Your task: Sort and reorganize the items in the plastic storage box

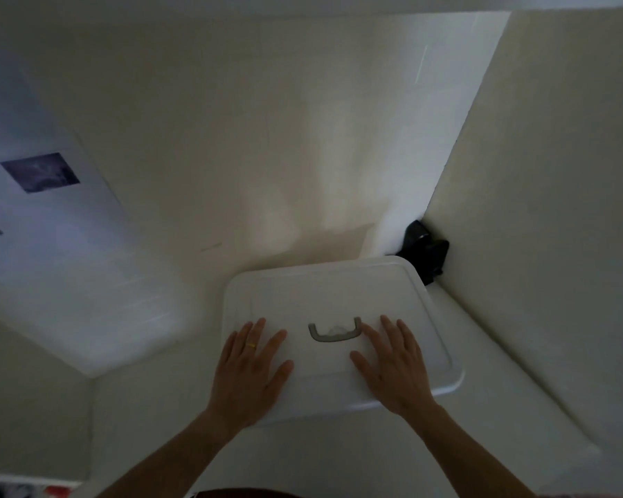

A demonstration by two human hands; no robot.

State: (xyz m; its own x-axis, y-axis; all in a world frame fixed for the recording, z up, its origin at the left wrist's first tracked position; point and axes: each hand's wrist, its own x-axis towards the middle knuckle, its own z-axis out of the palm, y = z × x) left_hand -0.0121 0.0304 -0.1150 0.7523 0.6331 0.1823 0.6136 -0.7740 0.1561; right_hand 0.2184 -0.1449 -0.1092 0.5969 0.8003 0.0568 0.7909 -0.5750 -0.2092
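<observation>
A white plastic storage box [324, 289] stands in a pale corner with its lid on, so nothing inside it shows. A grey handle [334, 333] lies flat in the middle of the lid. My left hand [250, 368] rests palm down on the lid to the left of the handle, fingers spread, a gold ring on one finger. My right hand [392, 364] lies flat on the lid to the right of the handle, fingers spread too. Neither hand grips anything.
A black object [423, 251] sits wedged in the corner just behind the box's far right edge. Pale walls close in behind and on the right. A white sheet with dark square pictures [40, 172] hangs on the left.
</observation>
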